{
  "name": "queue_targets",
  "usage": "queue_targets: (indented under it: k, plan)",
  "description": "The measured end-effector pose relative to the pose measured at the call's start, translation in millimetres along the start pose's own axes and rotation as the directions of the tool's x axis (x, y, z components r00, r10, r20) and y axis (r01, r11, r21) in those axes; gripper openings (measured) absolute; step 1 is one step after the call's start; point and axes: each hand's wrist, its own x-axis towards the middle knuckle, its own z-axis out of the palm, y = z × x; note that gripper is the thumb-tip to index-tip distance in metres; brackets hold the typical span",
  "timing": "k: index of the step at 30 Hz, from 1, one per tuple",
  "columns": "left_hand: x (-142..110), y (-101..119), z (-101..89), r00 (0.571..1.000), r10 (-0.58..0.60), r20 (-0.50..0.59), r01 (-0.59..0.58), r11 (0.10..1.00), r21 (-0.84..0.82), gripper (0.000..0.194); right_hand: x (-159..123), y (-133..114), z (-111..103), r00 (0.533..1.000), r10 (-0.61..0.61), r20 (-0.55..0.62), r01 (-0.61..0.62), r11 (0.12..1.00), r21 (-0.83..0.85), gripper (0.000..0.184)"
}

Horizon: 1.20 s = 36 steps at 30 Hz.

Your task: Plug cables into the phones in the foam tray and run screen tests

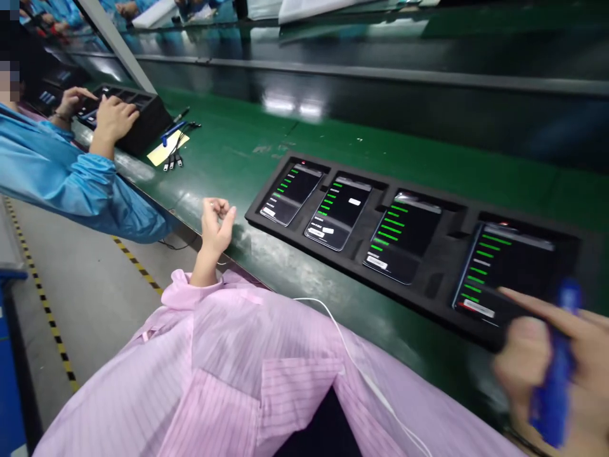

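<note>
A black foam tray (368,222) lies on the green bench with several phones in its slots. Their screens are dark with green lines of text and white patches. My right hand (547,355) is blurred at the lower right, gripping a blue pen (554,381). Its index finger stretches over the lower part of the rightmost phone (509,273); whether it touches the glass I cannot tell. My left hand (217,230) rests by the bench's near edge, left of the tray and apart from it, fingers curled in with nothing visible inside. Nearest to it is the leftmost phone (292,193).
At the left, a co-worker in a blue sleeve (80,190) handles another black tray (147,124). A yellow paper (166,149) with short cables and pens lies beside it. A raised dark ledge (380,108) runs behind. A white cord (328,311) hangs over my pink smock.
</note>
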Motion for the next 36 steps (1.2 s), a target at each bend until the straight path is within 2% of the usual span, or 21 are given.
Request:
queue_targets:
  k: [1, 2, 4, 6, 8, 11, 13, 15, 17, 20, 23, 26, 29, 33, 36]
  plan:
    - [6, 4, 2.8, 0.998, 0.019, 0.061, -0.020, 1.000, 0.012, 0.036, 10, -13, 1, 0.994, -0.094, -0.052, 0.096, 0.995, 0.033, 0.038]
    - [12, 7, 6.6, 0.992, 0.037, 0.120, -0.041, 0.999, 0.031, 0.034, 21, -26, 2, 0.983, -0.181, -0.019, 0.182, 0.981, 0.071, 0.035]
    - [25, 16, 17.8, 0.970, 0.073, 0.232, -0.090, 0.994, 0.062, 0.034, 42, -51, 2, 0.957, -0.278, 0.086, 0.267, 0.956, 0.123, 0.022]
    - [37, 26, 33.0, 0.933, 0.106, 0.343, -0.142, 0.986, 0.083, 0.041, 60, -69, 5, 0.918, -0.372, 0.136, 0.352, 0.923, 0.153, 0.015]
    - [47, 38, 50.1, 0.881, 0.090, 0.465, -0.173, 0.975, 0.138, 0.050, 76, -74, 10, 0.873, -0.459, 0.162, 0.433, 0.885, 0.173, 0.015]
    - [61, 57, 74.6, 0.786, -0.028, 0.617, -0.204, 0.931, 0.302, 0.062, 96, -70, 24, 0.810, -0.517, 0.277, 0.486, 0.856, 0.176, 0.018]
    - [68, 66, 88.2, 0.738, -0.104, 0.667, -0.230, 0.890, 0.393, 0.066, 110, -66, 39, 0.752, -0.532, 0.389, 0.486, 0.846, 0.218, 0.018]
    - [72, 72, 98.8, 0.718, -0.151, 0.679, -0.246, 0.858, 0.451, 0.067, 123, -66, 57, 0.696, -0.553, 0.457, 0.461, 0.833, 0.306, 0.019]
    - [73, 76, 106.6, 0.721, -0.179, 0.669, -0.244, 0.839, 0.487, 0.068, 136, -69, 73, 0.666, -0.554, 0.499, 0.423, 0.832, 0.358, 0.023]
    - [72, 79, 114.0, 0.737, -0.203, 0.645, -0.235, 0.817, 0.526, 0.071, 149, -73, 87, 0.642, -0.533, 0.551, 0.409, 0.846, 0.343, 0.028]
    - [68, 81, 119.0, 0.740, -0.229, 0.632, -0.240, 0.788, 0.566, 0.075, 153, -71, 84, 0.666, -0.490, 0.563, 0.370, 0.872, 0.321, 0.026]
    - [66, 81, 124.0, 0.754, -0.240, 0.611, -0.220, 0.784, 0.580, 0.074, 146, -67, 71, 0.752, -0.391, 0.531, 0.250, 0.914, 0.319, 0.016]
    - [67, 79, 128.6, 0.794, -0.238, 0.560, -0.138, 0.826, 0.547, 0.077, 132, -65, 58, 0.832, -0.308, 0.461, 0.134, 0.918, 0.372, 0.013]
    - [75, 74, 127.4, 0.863, -0.218, 0.455, -0.050, 0.860, 0.507, 0.091, 120, -66, 50, 0.875, -0.248, 0.417, 0.069, 0.915, 0.398, 0.015]
    - [85, 69, 116.7, 0.899, -0.144, 0.413, -0.072, 0.882, 0.465, 0.096, 121, -68, 47, 0.885, -0.220, 0.410, 0.042, 0.915, 0.402, 0.017]
